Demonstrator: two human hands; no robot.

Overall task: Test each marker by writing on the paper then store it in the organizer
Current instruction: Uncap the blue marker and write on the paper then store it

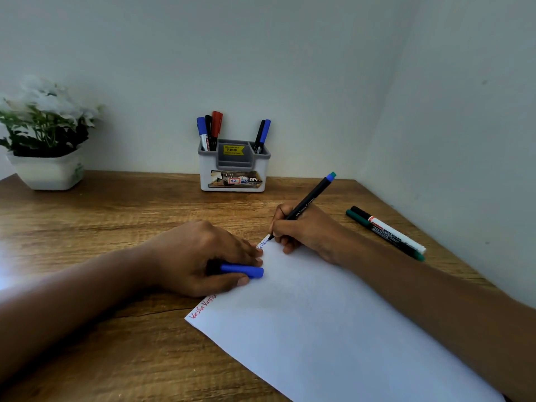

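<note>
We count five markers in the organizer (233, 166) at upper centre. Our right hand (304, 230) grips a pen (304, 205) writing on the paper (319, 314); our left hand (200, 256) clasps its cap (242, 270). Two markers (387, 232) wait at right.

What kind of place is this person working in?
Probably a home or small office desk in a room corner: a wooden table against plain walls, a desk organizer holding markers, and a potted plant with white flowers.
</note>
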